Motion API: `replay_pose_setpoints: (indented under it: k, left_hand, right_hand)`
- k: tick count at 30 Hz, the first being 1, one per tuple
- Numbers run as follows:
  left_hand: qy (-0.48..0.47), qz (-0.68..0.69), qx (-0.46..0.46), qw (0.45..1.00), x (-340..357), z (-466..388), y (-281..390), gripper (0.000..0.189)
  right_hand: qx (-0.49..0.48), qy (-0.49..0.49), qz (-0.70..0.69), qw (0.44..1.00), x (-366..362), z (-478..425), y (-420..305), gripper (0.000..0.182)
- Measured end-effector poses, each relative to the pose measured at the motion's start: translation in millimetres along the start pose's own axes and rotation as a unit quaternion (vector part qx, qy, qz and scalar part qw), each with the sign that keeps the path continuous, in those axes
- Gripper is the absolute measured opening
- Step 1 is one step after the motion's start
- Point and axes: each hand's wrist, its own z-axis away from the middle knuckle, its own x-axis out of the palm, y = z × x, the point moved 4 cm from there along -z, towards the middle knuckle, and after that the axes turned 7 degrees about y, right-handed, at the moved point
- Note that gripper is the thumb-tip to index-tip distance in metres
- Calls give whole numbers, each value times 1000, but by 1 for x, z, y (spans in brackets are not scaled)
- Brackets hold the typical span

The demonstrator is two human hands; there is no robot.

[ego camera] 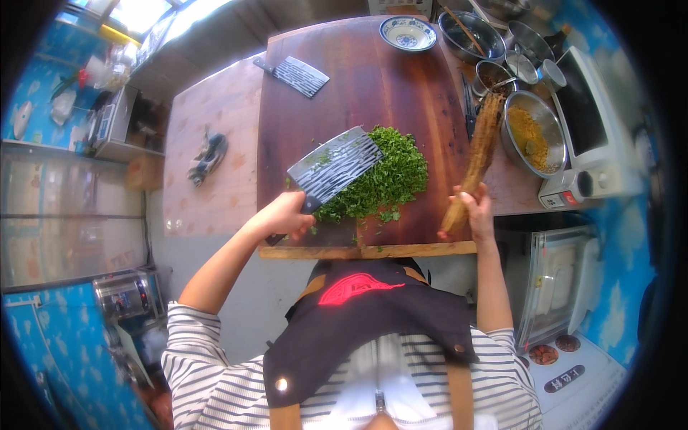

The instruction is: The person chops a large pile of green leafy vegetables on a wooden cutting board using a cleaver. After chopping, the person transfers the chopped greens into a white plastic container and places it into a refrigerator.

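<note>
My left hand (287,215) grips the black handle of a broad cleaver (341,161). Bits of green cling to its patterned steel blade, which lies over the left side of a heap of finely chopped leafy greens (395,172). At the right edge of the wooden chopping board (344,107), my right hand (476,207) is closed around a long brown brush (481,145), apparently a bamboo wok brush. It is blurred, and its bristly end points away from me towards the bowls. A second cleaver (301,76) rests flat at the board's far left.
A blue-and-white bowl (408,34) sits at the board's far edge. To the right are a steel bowl of yellow food (529,140), knives (468,107), a dark mixing bowl (470,35) and a white microwave oven (596,118). A crumpled cloth (208,157) lies on the left table.
</note>
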Motion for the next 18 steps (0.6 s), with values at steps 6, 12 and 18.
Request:
replay_pose_setpoints:
  k: [6, 12, 18]
  left_hand:
    - [-72, -80, 4, 994, -4, -8, 21, 17]
    - [-25, -209, 88, 974, -1, 12, 32, 20]
    - [-42, -207, 26, 977, -4, 32, 15, 22]
  right_hand:
    - [-109, -241, 203, 943, 150, 50, -62, 54]
    - [-112, -351, 318, 873, 200, 57, -47, 63]
    - [-90, -280, 333, 896, 160, 7, -3, 59]
